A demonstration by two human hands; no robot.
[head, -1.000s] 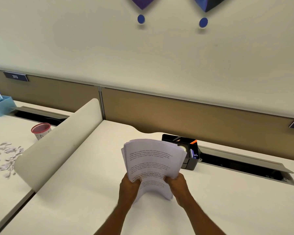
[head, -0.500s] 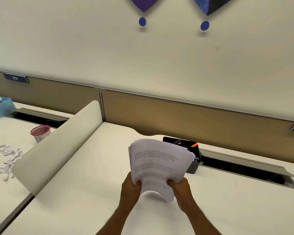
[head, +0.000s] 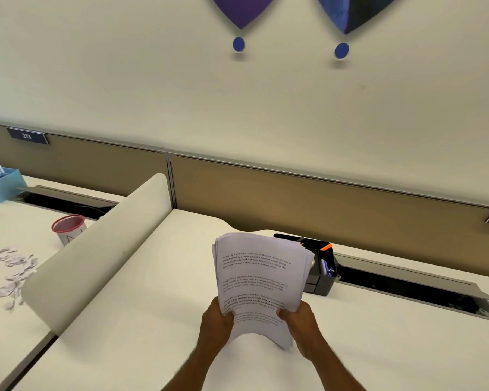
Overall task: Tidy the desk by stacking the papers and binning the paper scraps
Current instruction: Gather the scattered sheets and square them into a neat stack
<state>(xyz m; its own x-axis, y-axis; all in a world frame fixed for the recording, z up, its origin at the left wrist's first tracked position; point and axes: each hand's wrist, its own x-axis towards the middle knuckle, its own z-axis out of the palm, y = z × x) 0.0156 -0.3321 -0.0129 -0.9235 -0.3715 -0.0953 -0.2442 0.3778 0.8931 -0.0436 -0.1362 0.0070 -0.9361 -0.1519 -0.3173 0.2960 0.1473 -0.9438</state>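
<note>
A person holds a sheaf of printed papers [head: 259,275] nearly upright over a white desk [head: 141,306]. The left hand [head: 216,320] and right hand [head: 299,320] grip its lower corners, thumbs pressed on the printed face and the other fingers wrapped out of sight behind. The sheets look light and limp: they fan unevenly at the top and arch along the bottom edge between the hands (whether the lowest corner touches the surface cannot be told). They would probably slip against one another, so a firm hold on both side edges, low down, seems the surest way to square them. Paper scraps [head: 9,275] lie scattered on the neighbouring desk beyond a curved divider [head: 96,249], near a red mesh cup [head: 67,227], well apart from the hands.
</note>
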